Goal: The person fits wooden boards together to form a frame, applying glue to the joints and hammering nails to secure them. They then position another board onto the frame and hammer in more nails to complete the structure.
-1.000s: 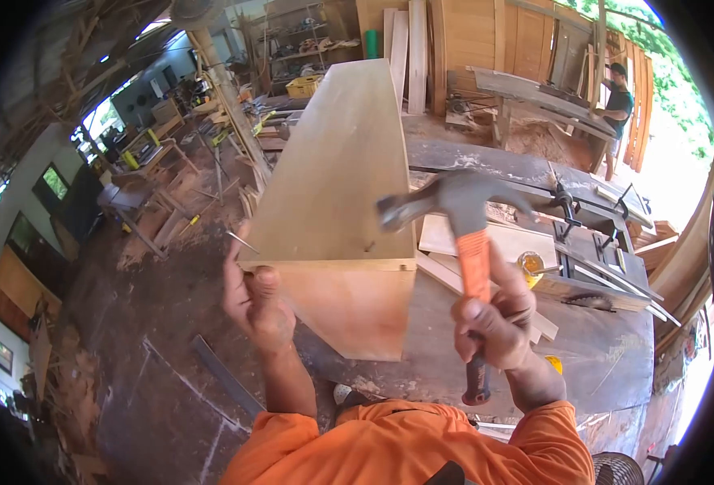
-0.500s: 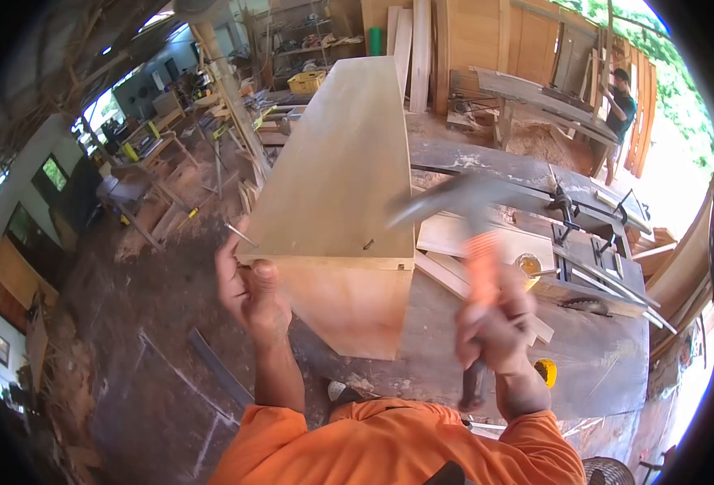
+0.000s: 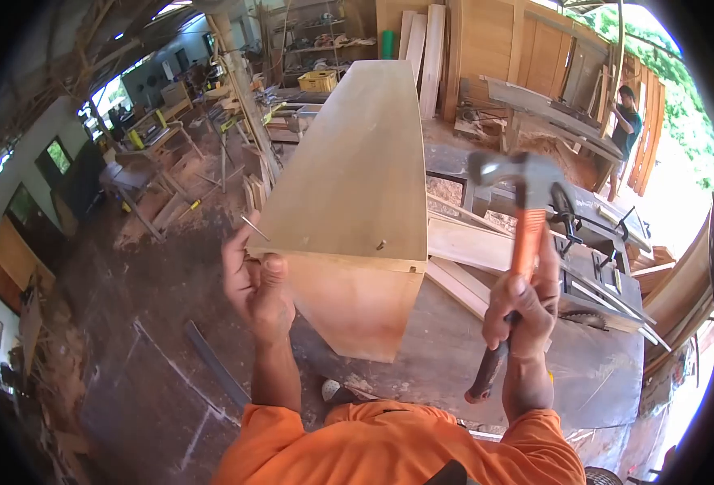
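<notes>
A long pale wooden box (image 3: 349,170) stretches away from me, its near end panel facing my body. My left hand (image 3: 261,283) is closed round the box's near left corner, thumb on the end panel. A thin nail (image 3: 256,228) slants up at that corner beside my fingers. A second, short nail (image 3: 381,244) sticks out of the top board near the right corner. My right hand (image 3: 525,311) grips an orange and black hammer (image 3: 528,242), raised right of the box with its metal head upward.
Wooden strips (image 3: 462,283) and a machine table with clamps (image 3: 599,234) and a round saw blade lie to the right. A person (image 3: 625,125) stands at the back right. A wooden post (image 3: 240,89) and cluttered benches are at the back left.
The hammer and my right hand have moved right, away from the box, and the hammer is less blurred. The box appears slightly further right in view. My left hand keeps its hold.
</notes>
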A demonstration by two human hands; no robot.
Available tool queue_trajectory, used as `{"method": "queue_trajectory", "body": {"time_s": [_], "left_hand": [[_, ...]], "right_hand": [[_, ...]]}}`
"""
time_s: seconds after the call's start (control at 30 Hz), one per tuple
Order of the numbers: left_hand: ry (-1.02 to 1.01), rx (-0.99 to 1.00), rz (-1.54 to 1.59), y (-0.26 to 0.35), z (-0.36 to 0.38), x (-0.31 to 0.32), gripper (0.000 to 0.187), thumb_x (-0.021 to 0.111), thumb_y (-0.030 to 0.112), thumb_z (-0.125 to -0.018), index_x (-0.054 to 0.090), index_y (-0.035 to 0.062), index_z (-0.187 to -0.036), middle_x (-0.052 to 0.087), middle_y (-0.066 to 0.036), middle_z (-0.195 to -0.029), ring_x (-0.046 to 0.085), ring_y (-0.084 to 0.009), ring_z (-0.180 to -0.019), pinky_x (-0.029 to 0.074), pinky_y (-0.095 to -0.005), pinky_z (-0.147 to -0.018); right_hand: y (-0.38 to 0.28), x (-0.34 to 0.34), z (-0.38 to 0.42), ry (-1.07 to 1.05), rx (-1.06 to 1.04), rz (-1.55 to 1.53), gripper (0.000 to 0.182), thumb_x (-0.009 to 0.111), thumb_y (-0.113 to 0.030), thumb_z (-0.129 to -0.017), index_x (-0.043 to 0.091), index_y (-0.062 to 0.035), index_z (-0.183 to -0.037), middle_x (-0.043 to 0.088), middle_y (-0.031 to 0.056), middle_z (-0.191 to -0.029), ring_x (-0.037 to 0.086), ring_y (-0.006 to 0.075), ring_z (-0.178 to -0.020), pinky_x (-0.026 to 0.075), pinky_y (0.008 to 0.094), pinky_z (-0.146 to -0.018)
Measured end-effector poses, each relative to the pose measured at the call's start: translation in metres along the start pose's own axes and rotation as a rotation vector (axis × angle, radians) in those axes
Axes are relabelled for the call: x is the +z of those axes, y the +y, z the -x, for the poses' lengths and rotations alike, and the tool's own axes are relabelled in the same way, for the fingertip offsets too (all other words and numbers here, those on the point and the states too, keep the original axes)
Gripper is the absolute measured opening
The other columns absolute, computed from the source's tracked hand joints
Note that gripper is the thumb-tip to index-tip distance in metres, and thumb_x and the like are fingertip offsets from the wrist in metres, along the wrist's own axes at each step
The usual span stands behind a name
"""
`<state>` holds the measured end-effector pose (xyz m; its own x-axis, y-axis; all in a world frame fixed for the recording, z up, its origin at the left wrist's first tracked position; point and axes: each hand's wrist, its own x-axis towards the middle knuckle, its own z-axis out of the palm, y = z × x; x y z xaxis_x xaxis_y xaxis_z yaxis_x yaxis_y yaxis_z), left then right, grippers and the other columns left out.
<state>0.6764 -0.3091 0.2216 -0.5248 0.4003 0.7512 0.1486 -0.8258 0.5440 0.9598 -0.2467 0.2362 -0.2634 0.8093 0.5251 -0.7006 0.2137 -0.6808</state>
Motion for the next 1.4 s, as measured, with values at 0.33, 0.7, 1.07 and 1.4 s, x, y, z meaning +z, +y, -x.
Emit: {"method": "queue_trajectory", "body": {"time_s": [0.33, 0.7, 1.07, 1.4], "left_hand": [[0.019, -0.009, 0.028, -0.003, 0.001, -0.003, 0.066, 0.073, 0.023, -0.084, 0.041, -0.0097, -0.132, 0.058, -0.016, -0.119, 0.057, -0.0216, -0.109, 0.042, -0.0367, -0.099], [-0.005, 0.006, 0.11, -0.008, -0.001, -0.004, 0.062, 0.072, 0.019, -0.084, 0.041, -0.0095, -0.131, 0.058, -0.018, -0.119, 0.057, -0.0239, -0.109, 0.044, -0.0373, -0.096], [-0.037, 0.03, 0.072, -0.008, -0.003, -0.004, 0.058, 0.069, 0.016, -0.086, 0.041, -0.0096, -0.13, 0.058, -0.019, -0.12, 0.057, -0.024, -0.109, 0.044, -0.0372, -0.096], [-0.036, 0.013, 0.119, -0.007, -0.008, 0.003, 0.058, 0.068, 0.015, -0.086, 0.041, -0.01, -0.131, 0.058, -0.02, -0.12, 0.057, -0.0257, -0.11, 0.044, -0.0392, -0.098]], "right_hand": [[-0.074, 0.009, -0.022, -0.019, -0.266, 0.769, 0.053, 0.052, -0.002, -0.093, 0.033, -0.0007, -0.142, 0.054, 0.0063, -0.057, 0.047, 0.0067, -0.042, 0.034, 0.0201, -0.035], [-0.12, 0.059, -0.042, -0.37, -0.06, 0.898, 0.049, 0.053, 0.007, -0.084, 0.049, -0.0016, -0.132, 0.058, 0.0076, -0.074, 0.048, 0.0059, -0.047, 0.036, 0.0183, -0.038], [-0.123, 0.046, -0.026, -0.207, -0.147, 0.843, 0.019, 0.06, 0.002, -0.086, 0.062, 0.0001, -0.104, 0.061, 0.0079, -0.073, 0.05, 0.0072, -0.045, 0.036, 0.0183, -0.037], [-0.136, 0.078, -0.056, -0.676, -0.086, 1.07, 0.046, 0.059, 0.01, -0.081, 0.056, 0.0022, -0.127, 0.067, 0.0147, -0.106, 0.058, 0.0055, -0.067, 0.044, 0.0185, -0.054]]}}
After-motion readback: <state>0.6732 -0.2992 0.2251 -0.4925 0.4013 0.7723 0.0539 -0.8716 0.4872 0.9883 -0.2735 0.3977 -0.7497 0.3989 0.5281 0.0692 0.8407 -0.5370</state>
